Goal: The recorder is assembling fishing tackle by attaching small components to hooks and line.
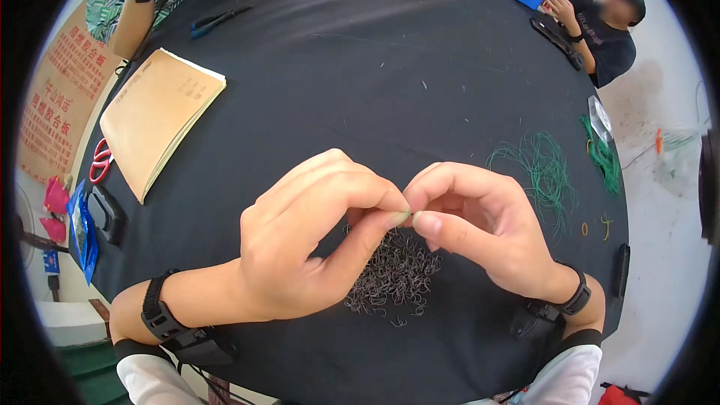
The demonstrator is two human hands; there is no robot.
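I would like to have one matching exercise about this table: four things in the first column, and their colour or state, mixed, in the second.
Things:
1. Hooks
2. Loose thread
3. Scissors
4. Notebook

Colour or state:
A. Tan cover
B. Green and tangled
C. Red handles
D. Dark, in a heap

Right pairs: 1-D, 2-B, 3-C, 4-A.

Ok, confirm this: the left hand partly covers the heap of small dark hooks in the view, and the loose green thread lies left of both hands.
Wrong side: the head view shows the loose green thread to the right of both the left hand and the right hand. The left hand does partly cover the heap of small dark hooks.
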